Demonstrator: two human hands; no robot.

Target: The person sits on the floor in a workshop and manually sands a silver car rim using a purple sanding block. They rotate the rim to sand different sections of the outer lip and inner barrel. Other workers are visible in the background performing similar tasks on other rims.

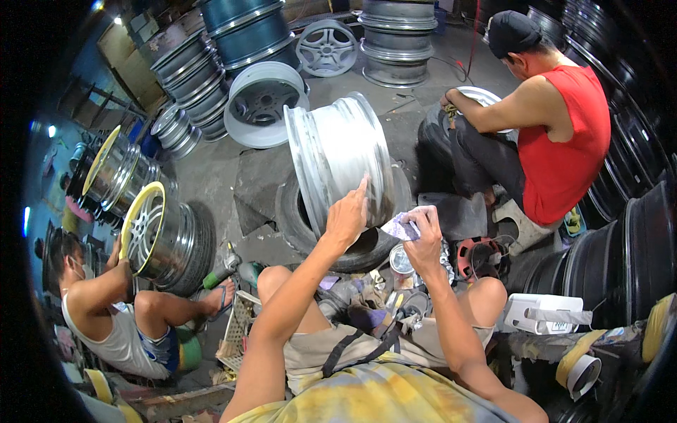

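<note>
In front of me a grey-white wheel rim (338,137) stands tilted on its edge upon a black tyre (288,211). My left hand (345,217) reaches to the near side of its barrel, the index finger stretched out against the surface, with nothing held. To the right of the rim and apart from it, my right hand (424,243) pinches a folded piece of sandpaper (400,228), whitish with purple print on its back. Below that hand sits a small round container (401,259) with pale contents.
Stacked rims (243,32) stand at the back, with a silver rim (264,106) nearer. On the right a co-worker in red (568,141) bends over another wheel. Another co-worker (113,317) sits left beside a yellow-edged rim (144,229). A white plastic box (543,310) lies right.
</note>
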